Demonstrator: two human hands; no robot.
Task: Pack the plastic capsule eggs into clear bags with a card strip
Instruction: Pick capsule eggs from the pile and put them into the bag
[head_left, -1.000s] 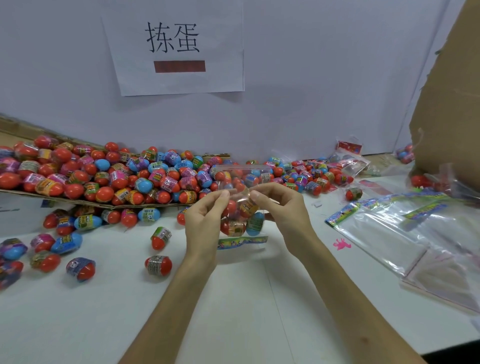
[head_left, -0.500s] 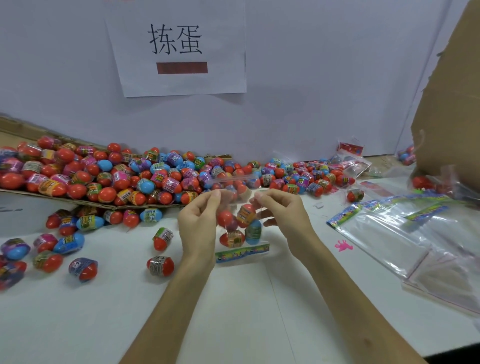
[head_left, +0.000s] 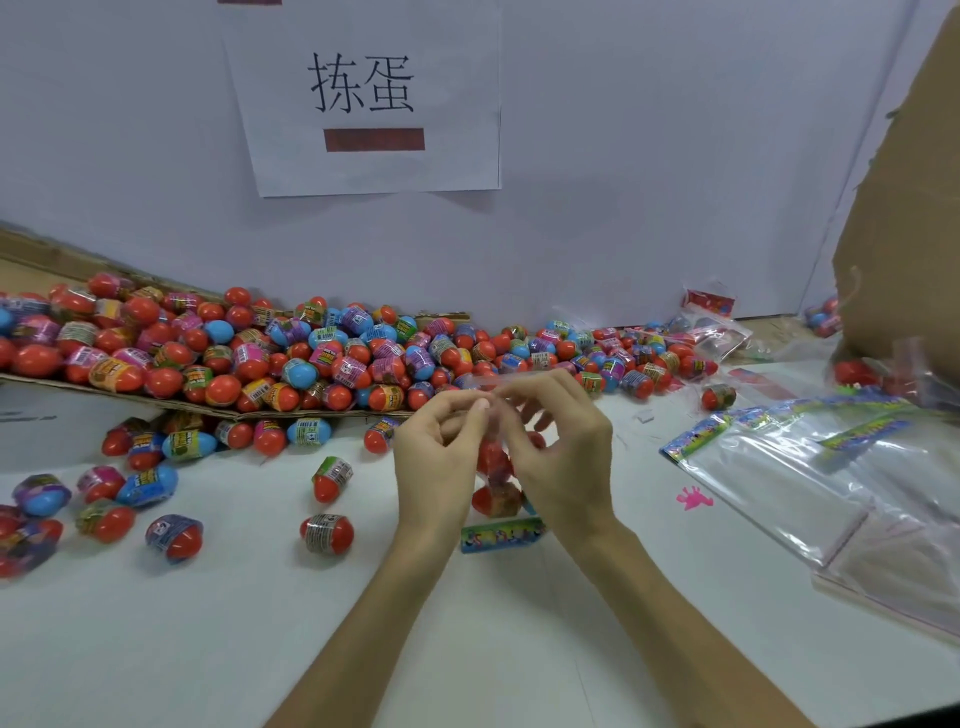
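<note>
My left hand (head_left: 439, 457) and my right hand (head_left: 563, 449) pinch the top edge of a clear bag (head_left: 496, 467) that hangs between them above the white table. Inside it sit several red and blue capsule eggs, partly hidden by my fingers. A colourful card strip (head_left: 501, 535) lies at the bag's bottom end, just above the table. A large heap of loose capsule eggs (head_left: 270, 358) covers a cardboard sheet at the back left.
Loose eggs (head_left: 326, 532) lie scattered on the table (head_left: 208, 623) at left. A stack of empty clear bags with card strips (head_left: 810, 462) lies at right. A brown cardboard box (head_left: 904, 234) stands at the far right. A paper sign (head_left: 369, 98) hangs on the wall.
My hands have drawn closer together at the bag's top edge. The view has shifted slightly downward.
</note>
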